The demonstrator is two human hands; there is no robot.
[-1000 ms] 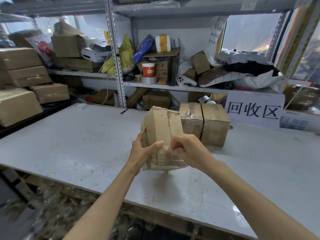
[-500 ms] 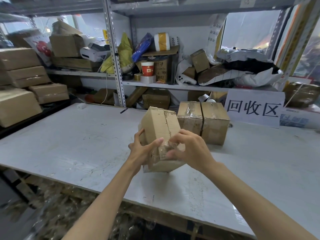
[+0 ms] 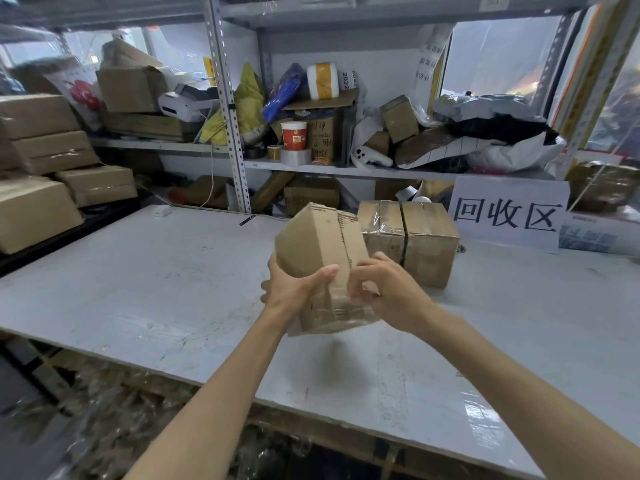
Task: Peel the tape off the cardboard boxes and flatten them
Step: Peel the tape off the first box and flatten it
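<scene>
Box (image 3: 318,258) is up off the table (image 3: 138,289) – held in both hands over the table's near-middle part, w/ its shadow (image 3: 332,348) on the top below. It's tilted, one corner edge twd the camera, upper end leaning away. A torn, ragged seam runs down its upper face. Clear tape (image 3: 346,308) wraps the lower end, wrinkled and shiny.

L hand (image 3: 294,289) grips the box from the L side. Its thumb lies across the near face, pointing R. The other fingers wrap round the far side, close together, only partly in view. R hand (image 3: 388,292) is on the box's lower R side, fingers curled. Thumb and forefinger tips sit close together at the taped edge – can't tell if the tape itself is btw them.

Behind the box, to the R, a pair of boxes (image 3: 408,237) sits on the table, side by side and touching. R hand overlaps them in view, so can't tell how near it is to them. R of the pair, a white sign (image 3: 507,214) w/ black characters stands at the table's back edge.

Behind all that is a metal shelf (image 3: 346,170) w/ a red-and-white cup (image 3: 293,135) and a tape roll (image 3: 295,156) just in front of it. Far L, a stack (image 3: 41,150) of brown cartons sits beside the table.
</scene>
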